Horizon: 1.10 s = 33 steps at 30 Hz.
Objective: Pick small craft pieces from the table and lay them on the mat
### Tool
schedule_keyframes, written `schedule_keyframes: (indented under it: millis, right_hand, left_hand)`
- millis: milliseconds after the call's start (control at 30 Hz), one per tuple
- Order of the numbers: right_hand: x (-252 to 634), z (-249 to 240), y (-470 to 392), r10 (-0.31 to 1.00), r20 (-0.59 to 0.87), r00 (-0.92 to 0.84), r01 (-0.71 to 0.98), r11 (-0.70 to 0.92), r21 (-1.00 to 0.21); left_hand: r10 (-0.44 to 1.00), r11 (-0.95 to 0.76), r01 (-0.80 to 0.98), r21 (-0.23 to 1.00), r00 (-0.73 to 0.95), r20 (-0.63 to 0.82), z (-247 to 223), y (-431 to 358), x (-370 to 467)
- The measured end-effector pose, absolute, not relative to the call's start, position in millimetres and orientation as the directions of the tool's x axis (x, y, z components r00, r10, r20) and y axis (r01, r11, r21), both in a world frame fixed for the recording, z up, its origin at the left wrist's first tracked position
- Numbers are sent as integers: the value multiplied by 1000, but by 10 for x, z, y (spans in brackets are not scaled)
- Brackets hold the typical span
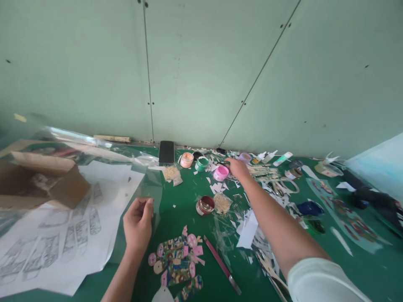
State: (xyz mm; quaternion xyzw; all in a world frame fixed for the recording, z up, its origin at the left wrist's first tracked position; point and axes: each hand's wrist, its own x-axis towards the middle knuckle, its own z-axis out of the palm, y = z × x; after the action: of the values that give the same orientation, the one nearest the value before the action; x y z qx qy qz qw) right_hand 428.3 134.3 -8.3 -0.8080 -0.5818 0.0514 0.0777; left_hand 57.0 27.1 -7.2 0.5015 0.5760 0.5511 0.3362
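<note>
Pink pot [221,173] sits touching the outstretched right hand [237,168], grip unclear; the left hand [137,223] rests loosely curled, empty, on the tabletop [176,209].

Craft workspace, hobby bench against plain pale green wall panels [201,71]. Green cutting mat [176,214] under both hands, strewn with white paper offcuts [248,230]. Small open pots of beads or glitter [205,205] just beyond left fingers; pink one [221,172] beside right fingertips. Pink craft knife [222,265], printed template sheets [56,235], patterned cut-out figure [178,260] nearer wrist
</note>
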Motion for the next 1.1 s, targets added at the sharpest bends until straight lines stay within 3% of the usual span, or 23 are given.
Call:
schedule_keyframes:
  millis: [267,500,800,1100]
  right_hand:
    - [4393,-179,1334,941,-41,336,934,-338,-114]
    - [4574,-237,1114,945,-67,321,929,-328,-168]
    - [4816,-117,914,905,-25,425,881,-420,-216]
    - [4471,-186,1021,882,-9,471,866,-464,-185]
  left_hand:
    - [949,-110,178,978,-275,157,-94,287,559]
    - [951,-114,160,981,-268,155,-97,283,589]
    - [954,-105,153,983,-262,143,-140,297,585]
    - [953,-114,161,980,-260,154,-134,301,590]
